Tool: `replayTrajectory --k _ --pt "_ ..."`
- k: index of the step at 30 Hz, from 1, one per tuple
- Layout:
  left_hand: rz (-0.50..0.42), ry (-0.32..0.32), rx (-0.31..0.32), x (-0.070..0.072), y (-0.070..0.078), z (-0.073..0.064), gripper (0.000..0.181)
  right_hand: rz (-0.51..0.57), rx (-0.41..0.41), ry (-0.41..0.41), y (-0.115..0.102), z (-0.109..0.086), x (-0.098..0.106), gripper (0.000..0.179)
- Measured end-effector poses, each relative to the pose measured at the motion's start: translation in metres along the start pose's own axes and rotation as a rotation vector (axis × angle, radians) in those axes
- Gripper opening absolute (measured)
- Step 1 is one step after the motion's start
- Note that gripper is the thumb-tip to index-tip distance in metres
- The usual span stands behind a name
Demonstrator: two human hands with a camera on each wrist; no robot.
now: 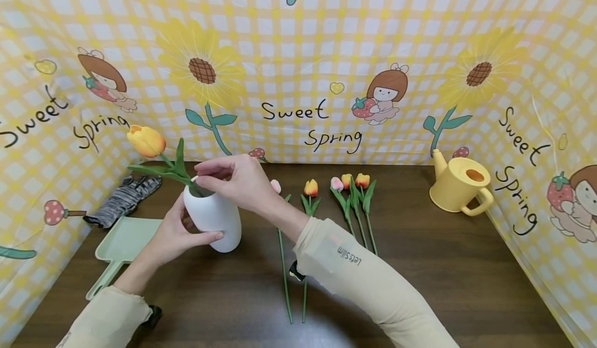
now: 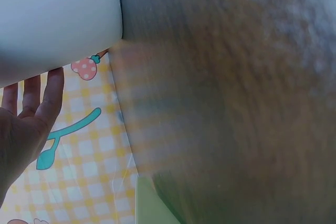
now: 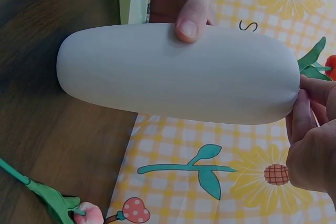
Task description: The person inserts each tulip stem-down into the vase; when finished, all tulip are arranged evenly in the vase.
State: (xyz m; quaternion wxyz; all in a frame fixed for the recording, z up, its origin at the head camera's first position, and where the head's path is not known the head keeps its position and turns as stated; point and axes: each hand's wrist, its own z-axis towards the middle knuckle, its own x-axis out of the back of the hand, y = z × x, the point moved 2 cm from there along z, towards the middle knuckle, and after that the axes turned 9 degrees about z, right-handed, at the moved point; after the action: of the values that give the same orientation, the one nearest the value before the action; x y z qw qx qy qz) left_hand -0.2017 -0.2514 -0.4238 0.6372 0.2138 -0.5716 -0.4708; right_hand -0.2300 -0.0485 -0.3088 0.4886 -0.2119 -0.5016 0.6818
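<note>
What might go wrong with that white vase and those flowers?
The white vase looks smooth and could slip or tip if the left hand loosens.
The yellow-orange tulip leans out past the rim, so its bloom might pull the stem askew.
The right sleeve crosses over some loose tulips and could brush them out of place.

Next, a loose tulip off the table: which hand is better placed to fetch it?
Probably the right hand: the loose tulips lie on its side of the white vase, while the left hand grips the vase and seems best kept steadying it.
</note>
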Motion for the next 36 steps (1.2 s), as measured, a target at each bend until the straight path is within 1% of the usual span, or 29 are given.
replayTrajectory --k 4,8,12,15,19,24,28,36 --pt "-0.008 0.000 -0.004 0.000 -0.001 0.000 0.104 0.005 0.006 -0.004 0.000 -0.001 0.001 0.021" --pt "-0.014 -0.003 -0.002 0.000 -0.001 0.000 0.103 0.063 0.017 -0.015 -0.002 -0.005 0.005 0.029" --pt "-0.007 0.003 0.007 0.000 -0.001 0.000 0.100 0.138 0.066 -0.009 -0.009 -0.015 0.015 0.038" --pt "-0.006 0.015 0.009 0.000 0.000 0.000 0.099 0.164 0.086 0.005 -0.014 -0.027 0.027 0.041" --pt "-0.007 0.019 0.004 -0.001 0.000 0.000 0.098 0.167 0.075 0.037 -0.014 -0.048 0.052 0.042" --pt "-0.007 0.015 0.010 -0.001 0.000 -0.001 0.098 0.210 0.034 0.091 -0.005 -0.074 0.092 0.038" --pt "-0.009 0.013 0.009 0.000 0.001 -0.001 0.098 0.215 -0.041 0.151 0.007 -0.096 0.127 0.040" --pt "-0.004 0.018 0.015 -0.001 0.002 -0.001 0.098 0.122 -0.222 0.292 0.039 -0.145 0.193 0.045"
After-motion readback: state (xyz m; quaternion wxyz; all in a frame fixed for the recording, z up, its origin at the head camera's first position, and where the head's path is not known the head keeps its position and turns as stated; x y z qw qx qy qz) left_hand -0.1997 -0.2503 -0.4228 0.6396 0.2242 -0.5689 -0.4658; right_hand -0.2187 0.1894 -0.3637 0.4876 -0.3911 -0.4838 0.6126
